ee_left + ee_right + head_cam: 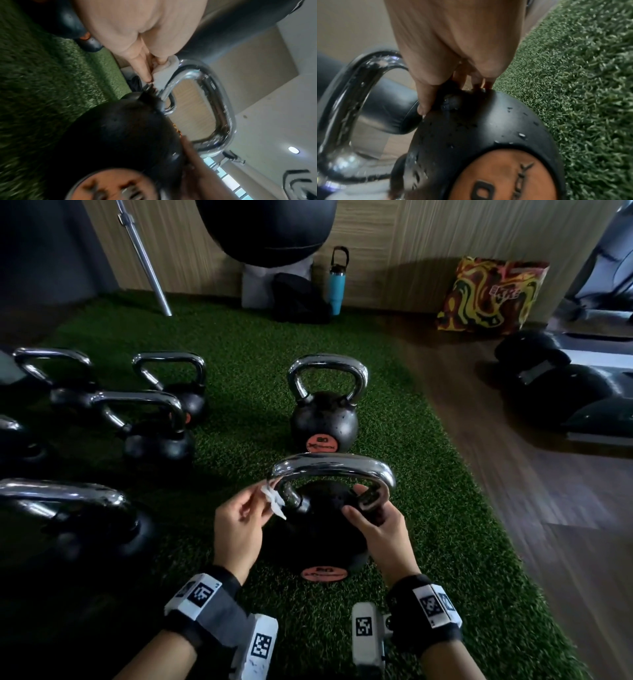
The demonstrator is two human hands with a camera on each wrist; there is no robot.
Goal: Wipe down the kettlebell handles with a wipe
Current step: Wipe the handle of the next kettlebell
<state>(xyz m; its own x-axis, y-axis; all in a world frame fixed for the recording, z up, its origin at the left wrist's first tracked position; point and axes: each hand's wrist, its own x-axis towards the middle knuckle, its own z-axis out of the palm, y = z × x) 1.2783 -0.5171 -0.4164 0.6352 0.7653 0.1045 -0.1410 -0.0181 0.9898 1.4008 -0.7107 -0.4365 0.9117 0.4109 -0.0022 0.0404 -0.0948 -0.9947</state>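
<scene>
A black kettlebell [318, 529] with a chrome handle [332, 467] and an orange label stands on green turf right in front of me. My left hand [239, 518] pinches a small crumpled white wipe [274, 501] against the handle's left leg; the left wrist view shows the wipe [164, 73] pressed to the chrome handle [219, 102]. My right hand [373, 518] grips the handle's right leg where it meets the ball, its fingers [426, 97] curled round the base. Water droplets dot the kettlebell [488, 128] body.
A second kettlebell [325, 419] stands just behind. Several more kettlebells [150, 419] crowd the left side of the turf [246, 344]. A blue bottle [337, 285], a steel bar [144, 258] and a patterned bag [489, 296] stand by the far wall. Wood floor [513, 474] lies on the right.
</scene>
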